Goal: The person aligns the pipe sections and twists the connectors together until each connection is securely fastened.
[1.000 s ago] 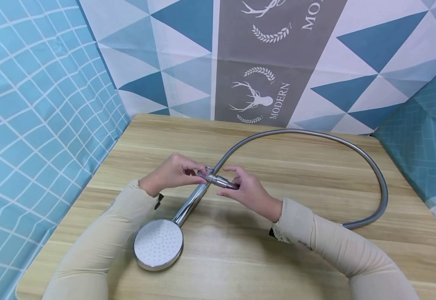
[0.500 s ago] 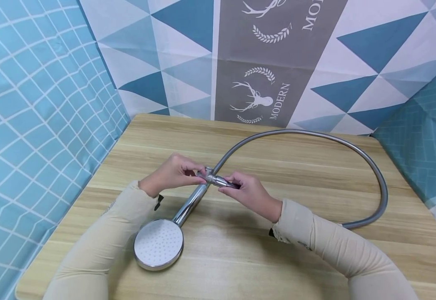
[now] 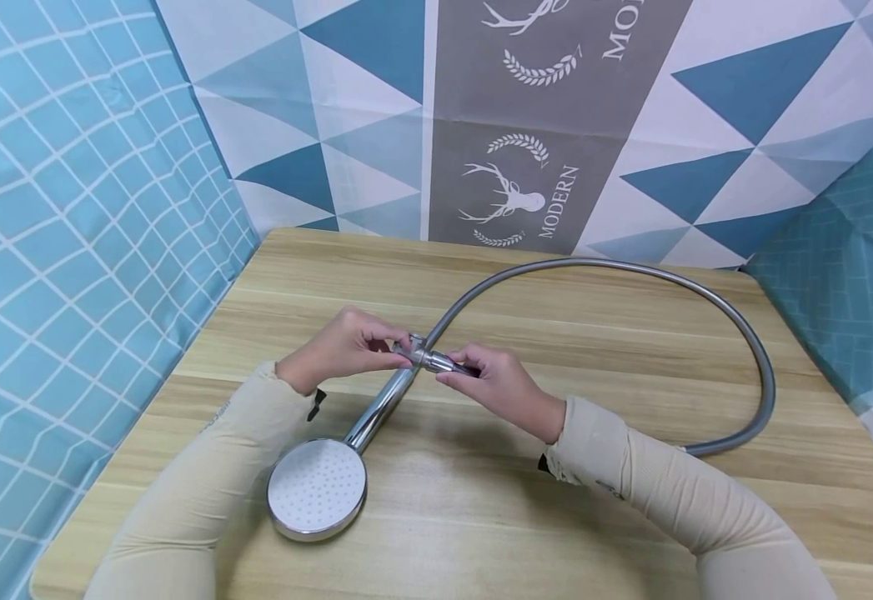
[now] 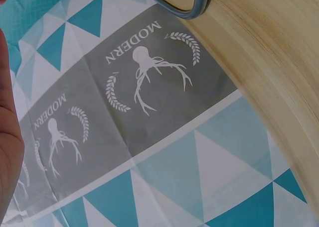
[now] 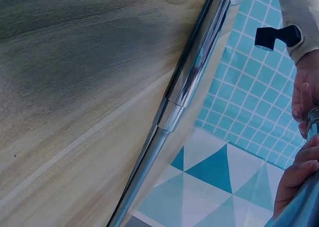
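Observation:
My left hand (image 3: 352, 346) pinches a small chrome pipe fitting (image 3: 417, 352) between thumb and fingers above the table. Against that fitting sits a tapered chrome hose connector (image 3: 439, 362), and my right hand (image 3: 499, 382) grips the hose just behind it. Below the hands lies a shower head (image 3: 318, 487), its white spray face up and its chrome handle (image 3: 380, 410) running under the fitting. A grey metal hose (image 3: 751, 333) joins the handle's end, as the right wrist view shows. Only part of the left hand (image 4: 9, 132) appears in the left wrist view.
The wood-grain table (image 3: 556, 517) carries the hose in a wide loop to the right, part of it passing behind the right sleeve (image 3: 654, 467). A patterned sheet (image 3: 376, 167) backs the table, and a blue grid sheet (image 3: 68, 250) borders its left side.
The raised index finger of my right hand has come down onto the hose by the connector. The left hand, the fitting and the shower head have stayed in place.

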`<act>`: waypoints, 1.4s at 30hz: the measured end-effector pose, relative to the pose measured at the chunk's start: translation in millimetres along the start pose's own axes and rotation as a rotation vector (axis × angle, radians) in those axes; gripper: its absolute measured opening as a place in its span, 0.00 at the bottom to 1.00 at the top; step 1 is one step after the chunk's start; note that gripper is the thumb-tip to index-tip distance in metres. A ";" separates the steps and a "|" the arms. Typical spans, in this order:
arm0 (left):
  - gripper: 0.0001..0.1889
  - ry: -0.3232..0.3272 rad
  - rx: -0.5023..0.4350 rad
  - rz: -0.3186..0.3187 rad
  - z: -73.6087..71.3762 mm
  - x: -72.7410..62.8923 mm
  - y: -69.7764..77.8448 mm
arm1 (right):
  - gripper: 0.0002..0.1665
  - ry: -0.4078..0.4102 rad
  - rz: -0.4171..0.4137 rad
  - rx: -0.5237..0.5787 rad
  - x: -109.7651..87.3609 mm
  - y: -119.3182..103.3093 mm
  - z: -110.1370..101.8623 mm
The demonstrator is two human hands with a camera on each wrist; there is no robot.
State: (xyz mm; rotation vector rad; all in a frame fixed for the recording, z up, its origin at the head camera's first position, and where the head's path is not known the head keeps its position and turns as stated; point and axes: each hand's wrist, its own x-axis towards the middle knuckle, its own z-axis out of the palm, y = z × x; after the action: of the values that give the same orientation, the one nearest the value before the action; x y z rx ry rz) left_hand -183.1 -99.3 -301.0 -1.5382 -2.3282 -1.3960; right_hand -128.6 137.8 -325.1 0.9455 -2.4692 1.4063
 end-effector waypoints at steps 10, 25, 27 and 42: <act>0.07 0.010 -0.005 0.019 1.0 0.7 0.2 | 0.18 0.045 -0.184 -0.169 -1.4 5.4 3.4; 0.08 0.010 -0.009 0.054 -0.7 -2.0 -0.9 | 0.13 0.067 -0.350 -0.184 0.3 11.2 3.4; 0.08 0.007 -0.010 0.051 -0.7 -2.3 -0.8 | 0.14 0.058 -0.349 -0.190 0.1 11.0 3.2; 0.07 0.000 -0.008 0.041 -1.0 -3.3 -2.7 | 0.16 -0.009 -0.229 -0.163 -0.2 6.0 1.9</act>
State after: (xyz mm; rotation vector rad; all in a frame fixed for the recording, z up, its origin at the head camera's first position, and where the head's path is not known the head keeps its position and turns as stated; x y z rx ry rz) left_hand -183.8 -102.6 -303.8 -1.5792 -2.2801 -1.3981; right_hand -131.6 138.5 -330.5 1.1553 -2.3482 1.1138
